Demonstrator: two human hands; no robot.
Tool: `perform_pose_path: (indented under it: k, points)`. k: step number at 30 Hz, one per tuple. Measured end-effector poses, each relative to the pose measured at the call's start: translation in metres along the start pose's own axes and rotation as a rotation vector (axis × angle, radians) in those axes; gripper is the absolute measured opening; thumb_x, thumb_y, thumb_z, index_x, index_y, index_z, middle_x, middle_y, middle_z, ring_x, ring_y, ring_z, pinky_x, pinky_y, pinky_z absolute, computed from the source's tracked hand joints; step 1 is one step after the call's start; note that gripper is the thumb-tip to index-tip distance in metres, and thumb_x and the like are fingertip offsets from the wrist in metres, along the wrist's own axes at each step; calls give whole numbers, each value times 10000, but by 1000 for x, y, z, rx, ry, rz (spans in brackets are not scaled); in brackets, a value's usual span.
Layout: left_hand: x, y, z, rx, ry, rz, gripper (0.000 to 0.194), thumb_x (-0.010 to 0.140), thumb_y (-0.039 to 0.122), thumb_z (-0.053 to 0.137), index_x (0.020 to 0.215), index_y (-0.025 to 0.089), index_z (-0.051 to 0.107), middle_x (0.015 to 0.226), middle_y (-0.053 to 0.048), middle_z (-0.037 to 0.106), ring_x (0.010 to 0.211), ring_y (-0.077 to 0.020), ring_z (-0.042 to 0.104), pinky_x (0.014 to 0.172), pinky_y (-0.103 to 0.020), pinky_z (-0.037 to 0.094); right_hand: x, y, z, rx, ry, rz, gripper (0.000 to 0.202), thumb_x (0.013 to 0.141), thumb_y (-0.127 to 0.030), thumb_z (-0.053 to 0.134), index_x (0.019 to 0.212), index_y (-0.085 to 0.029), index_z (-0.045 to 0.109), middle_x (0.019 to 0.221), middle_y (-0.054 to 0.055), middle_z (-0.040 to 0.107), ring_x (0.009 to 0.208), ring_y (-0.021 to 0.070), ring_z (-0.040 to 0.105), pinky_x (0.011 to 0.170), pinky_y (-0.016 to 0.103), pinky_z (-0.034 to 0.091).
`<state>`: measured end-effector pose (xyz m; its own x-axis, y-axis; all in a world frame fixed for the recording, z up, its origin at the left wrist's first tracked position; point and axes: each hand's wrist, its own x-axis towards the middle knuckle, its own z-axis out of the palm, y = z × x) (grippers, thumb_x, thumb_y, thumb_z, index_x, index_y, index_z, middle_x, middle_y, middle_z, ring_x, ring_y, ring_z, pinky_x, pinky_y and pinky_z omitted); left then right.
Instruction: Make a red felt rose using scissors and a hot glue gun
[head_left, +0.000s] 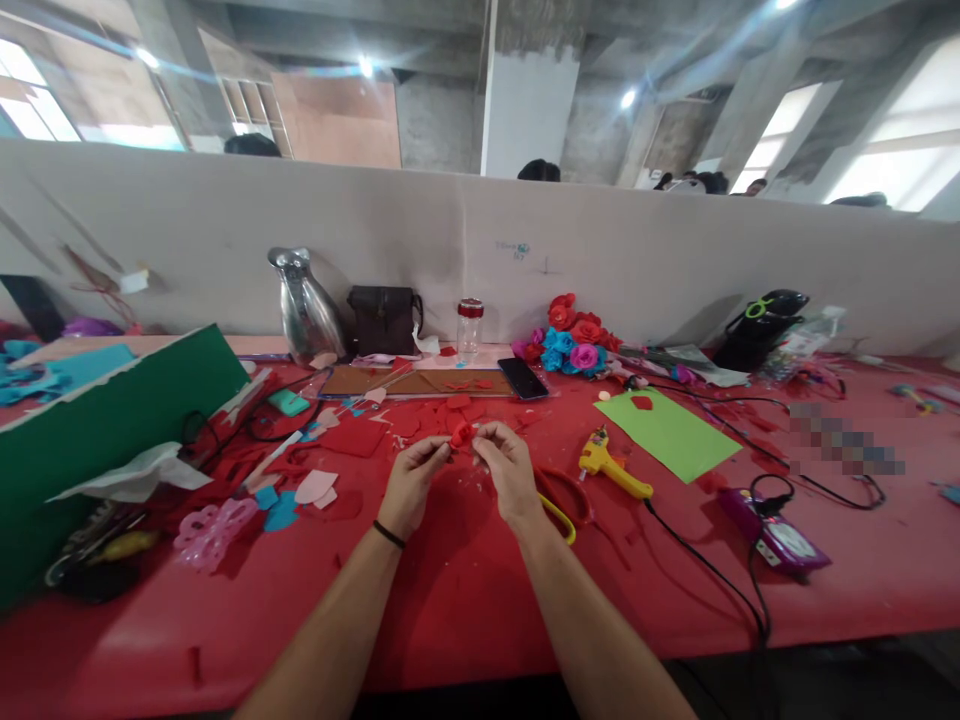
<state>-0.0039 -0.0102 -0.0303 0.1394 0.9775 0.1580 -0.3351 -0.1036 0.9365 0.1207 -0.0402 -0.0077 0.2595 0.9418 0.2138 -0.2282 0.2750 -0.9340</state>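
Note:
Between my fingertips, above the middle of the red table, is a small red paper flower [461, 434]. My left hand [414, 478] pinches it from the left, thumb against fingers. From the other side my right hand [508, 470] closes its fingertips at the flower's right edge. Whether a petal or the bloom itself sits in that right pinch is too small to make out. Scissors with red handles [574, 490] lie beside my right wrist, partly hidden by it. A yellow glue gun [611, 465] rests farther right, its cord running toward the table's front edge.
Red paper scraps [349, 437] are scattered to the left. A green board [127, 440] stands at far left. Behind are a metal jug [306, 310], a glass jar [469, 328], a phone [523, 379] and a paper flower bouquet [574, 340]. A purple power strip [776, 530] lies right.

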Motion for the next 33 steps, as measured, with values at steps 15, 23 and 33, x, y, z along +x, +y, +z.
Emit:
perform_pose_path:
  k: [15,23,33]
  points:
    - [0,2,0,23,-17,51,155,641,320,745,710,183,719,684,-5,635,682,-129,525,692,-248,406,-1,0,2,27,-2,71,91,637,-275,582,625,-210,519,529,-67,513,479,92,434,505,229,315]
    - [-1,4,-1,183,-92,44,137,691,295,675,738,167,690,684,9,579,658,-123,477,659,-244,375,-1,-8,0,-16,6,83,182,684,-377,598,677,-198,565,572,-58,516,529,96,425,497,220,273]
    - [-2,3,-1,170,-140,2,170,684,326,676,718,164,642,654,21,516,630,-116,424,634,-240,341,1,-5,0,50,55,132,145,627,-317,617,588,-192,553,510,-74,469,494,83,363,494,221,262]
